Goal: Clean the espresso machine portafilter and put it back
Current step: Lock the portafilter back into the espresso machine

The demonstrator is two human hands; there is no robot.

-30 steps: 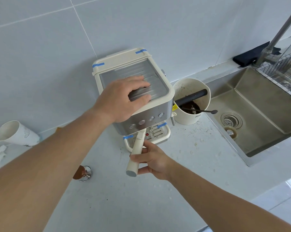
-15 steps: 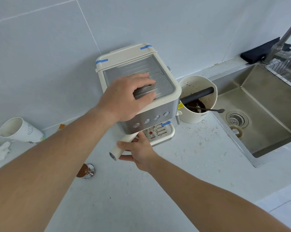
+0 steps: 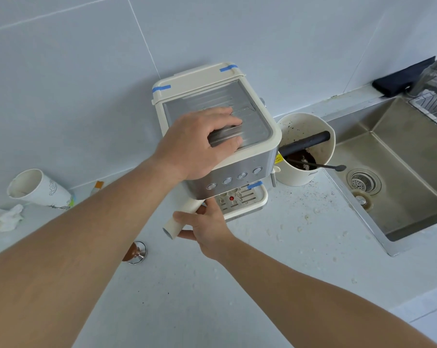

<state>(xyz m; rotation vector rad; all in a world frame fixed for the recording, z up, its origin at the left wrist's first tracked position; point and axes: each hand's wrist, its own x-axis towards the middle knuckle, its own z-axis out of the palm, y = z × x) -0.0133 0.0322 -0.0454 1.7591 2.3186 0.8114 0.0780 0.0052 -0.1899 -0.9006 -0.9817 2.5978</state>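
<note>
A cream and steel espresso machine with blue tape marks stands against the tiled wall. My left hand lies on its ribbed top, fingers slightly bent, pressing down. Below the machine's front, the portafilter's cream handle sticks out toward the left and down; its head is hidden under the machine. My right hand grips that handle from the right side, thumb under its end.
A cream knock box with coffee grounds, a black bar and a spoon stands right of the machine. The steel sink lies further right. A tamper, a tipped paper cup and crumpled tissue lie at left. Crumbs dot the counter.
The portafilter handle has swung from pointing straight at me to pointing left, turned by my right hand. My left hand stays on the machine's top.
</note>
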